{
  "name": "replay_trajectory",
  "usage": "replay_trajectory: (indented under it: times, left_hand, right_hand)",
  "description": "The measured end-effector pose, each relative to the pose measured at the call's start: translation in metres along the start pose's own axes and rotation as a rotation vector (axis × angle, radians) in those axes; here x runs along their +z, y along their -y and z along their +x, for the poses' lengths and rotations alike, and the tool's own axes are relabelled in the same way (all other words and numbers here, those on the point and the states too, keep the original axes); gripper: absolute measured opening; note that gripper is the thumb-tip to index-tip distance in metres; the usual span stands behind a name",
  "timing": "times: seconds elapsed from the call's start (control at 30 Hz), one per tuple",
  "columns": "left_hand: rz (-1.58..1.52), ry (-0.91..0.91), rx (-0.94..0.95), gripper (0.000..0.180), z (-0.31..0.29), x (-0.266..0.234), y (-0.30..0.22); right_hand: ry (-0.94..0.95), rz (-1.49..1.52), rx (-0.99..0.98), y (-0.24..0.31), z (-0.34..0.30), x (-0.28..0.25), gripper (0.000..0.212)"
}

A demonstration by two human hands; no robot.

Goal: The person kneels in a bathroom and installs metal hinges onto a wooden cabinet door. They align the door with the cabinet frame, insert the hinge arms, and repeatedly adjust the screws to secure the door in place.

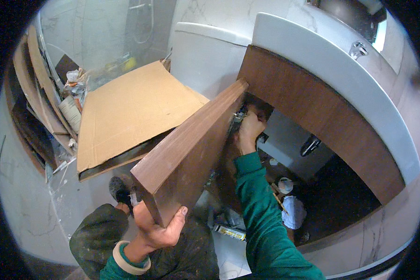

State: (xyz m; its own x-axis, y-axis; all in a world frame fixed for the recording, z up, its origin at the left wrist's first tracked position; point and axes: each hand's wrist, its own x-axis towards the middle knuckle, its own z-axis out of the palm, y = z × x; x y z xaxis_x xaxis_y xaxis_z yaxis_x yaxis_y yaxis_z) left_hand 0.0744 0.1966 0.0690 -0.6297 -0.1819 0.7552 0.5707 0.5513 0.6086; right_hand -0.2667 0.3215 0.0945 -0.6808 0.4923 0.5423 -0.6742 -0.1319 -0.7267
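Observation:
My left hand (pixel 156 228) grips the lower free edge of a dark brown wooden cabinet door (pixel 186 149), which stands swung out from the vanity. My right hand (pixel 250 129) reaches up behind the door's top corner, fingers curled at the metal hinge (pixel 240 115) inside the cabinet. Whether that hand holds a tool is hidden. The brown vanity cabinet (pixel 312 107) sits under a white washbasin counter (pixel 340 74).
A flattened cardboard sheet (pixel 130 112) lies over the toilet (pixel 205 56) at left. Wooden boards (pixel 37 88) lean against the left wall. A sealant tube (pixel 229 232), white rag (pixel 294 212) and small cup (pixel 284 185) lie on the floor by the cabinet.

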Motion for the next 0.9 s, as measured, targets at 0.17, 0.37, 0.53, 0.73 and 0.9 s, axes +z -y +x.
replay_trajectory:
  times: [0.17,0.37,0.53,0.73,0.9]
  left_hand:
    - [-0.089,-0.13,-0.09,0.016,0.005,0.004,-0.003]
    - [-0.063,-0.147,-0.011,0.01,0.013,0.005,-0.004]
    - [-0.151,-0.263,-0.05,0.01,0.01,0.013,-0.003]
    - [-0.073,-0.121,-0.007,0.011,0.008,0.008,0.003]
    - [-0.148,-0.138,-0.253,0.01,0.0,0.008,0.005]
  right_hand:
    - [0.296,0.018,0.335,0.048,-0.005,-0.028,0.017]
    - [0.443,0.13,0.508,0.061,-0.005,-0.032,0.019]
    - [0.37,0.2,0.575,0.057,-0.006,-0.029,0.018]
    - [0.222,0.204,0.526,0.048,-0.011,-0.019,0.018]
    - [0.137,0.068,0.394,0.04,-0.014,-0.014,0.019]
